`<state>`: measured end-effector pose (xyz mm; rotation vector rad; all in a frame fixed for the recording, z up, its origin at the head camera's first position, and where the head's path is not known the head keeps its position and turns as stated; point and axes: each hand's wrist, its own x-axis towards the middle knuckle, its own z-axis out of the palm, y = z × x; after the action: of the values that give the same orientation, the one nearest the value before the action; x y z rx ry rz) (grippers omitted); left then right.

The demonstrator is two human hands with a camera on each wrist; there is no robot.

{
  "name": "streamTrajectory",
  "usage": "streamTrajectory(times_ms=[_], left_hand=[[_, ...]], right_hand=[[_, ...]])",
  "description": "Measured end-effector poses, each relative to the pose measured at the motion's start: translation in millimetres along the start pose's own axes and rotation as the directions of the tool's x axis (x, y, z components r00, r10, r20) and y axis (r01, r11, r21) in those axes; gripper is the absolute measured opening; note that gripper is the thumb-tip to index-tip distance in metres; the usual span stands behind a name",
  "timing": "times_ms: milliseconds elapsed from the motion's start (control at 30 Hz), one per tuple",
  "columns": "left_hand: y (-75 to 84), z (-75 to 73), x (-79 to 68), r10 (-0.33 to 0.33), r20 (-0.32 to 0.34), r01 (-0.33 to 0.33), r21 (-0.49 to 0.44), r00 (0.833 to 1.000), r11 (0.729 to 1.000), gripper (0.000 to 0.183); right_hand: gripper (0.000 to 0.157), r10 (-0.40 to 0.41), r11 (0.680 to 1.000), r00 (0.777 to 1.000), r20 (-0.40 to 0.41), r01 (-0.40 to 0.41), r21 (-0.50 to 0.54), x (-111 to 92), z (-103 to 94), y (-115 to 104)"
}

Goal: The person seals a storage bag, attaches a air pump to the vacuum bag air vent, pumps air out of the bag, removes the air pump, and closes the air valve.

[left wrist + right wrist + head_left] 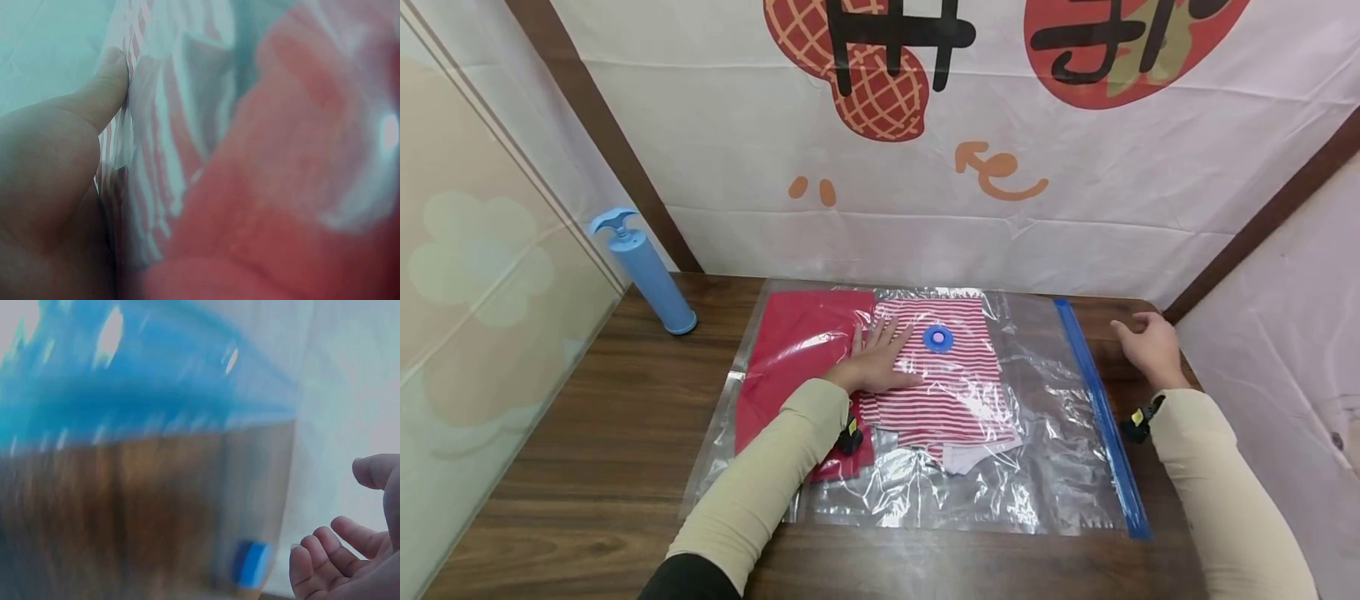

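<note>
A clear plastic vacuum storage bag (pixel 1037 417) lies flat on the table with folded clothes inside: a red garment (pixel 797 350) at left and a red-and-white striped garment (pixel 951 400) beside it. A round blue valve (pixel 937 338) sits on the film over the stripes. My left hand (pixel 880 362) rests on the bag with fingers spread, across both garments; its thumb (pixel 109 81) shows against the stripes in the left wrist view. Beyond the bag's blue zip strip (pixel 1101 417), my right hand (pixel 1150 350) is held loosely curled with nothing in it. A small blue piece (pixel 252 564) is near it.
A blue hand pump (pixel 651 275) stands upright at the table's back left. Printed white curtain (pixel 880 242) hangs along the back edge, with pale panels on both sides. Wooden tabletop (pixel 587 467) shows in front and at left of the bag.
</note>
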<state>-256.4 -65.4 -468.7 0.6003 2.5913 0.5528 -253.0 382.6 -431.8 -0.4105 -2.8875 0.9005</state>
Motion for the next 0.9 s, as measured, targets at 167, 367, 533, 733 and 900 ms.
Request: streamTrajectory(times_ms=[167,367,533,733,900], left_hand=[[0.4,-1.1,0.9,-0.003,0.006,0.003,-0.006,1.000,1.000,0.101],[0.4,-2.0,1.1,-0.004,0.013,0.004,-0.013,1.000,1.000,0.101],[1.8,-3.0,0.5,-0.005,0.015,0.005,-0.007,1.000,1.000,0.101],[1.6,-2.4,0.6,-0.014,0.022,0.015,-0.022,1.000,1.000,0.102],[-0.2,-1.9,-3.2,0.001,0.024,-0.001,-0.014,1.000,1.000,0.103]], right_hand=[[0.063,-0.126,0.992,0.989,0.074,0.126,0.014,-3.1,4.8,-26.8],[0.069,-0.258,0.964,0.910,0.326,0.267,0.017,-13.4,13.8,-63.0],[0.068,-0.344,0.932,0.847,0.404,0.360,0.039,-26.5,32.7,-88.9],[0.067,-0.455,0.866,0.788,0.414,0.500,-0.001,-50.4,59.0,-112.3],[0.078,-0.518,0.815,0.732,0.443,0.580,-0.005,-73.8,78.4,-123.9]])
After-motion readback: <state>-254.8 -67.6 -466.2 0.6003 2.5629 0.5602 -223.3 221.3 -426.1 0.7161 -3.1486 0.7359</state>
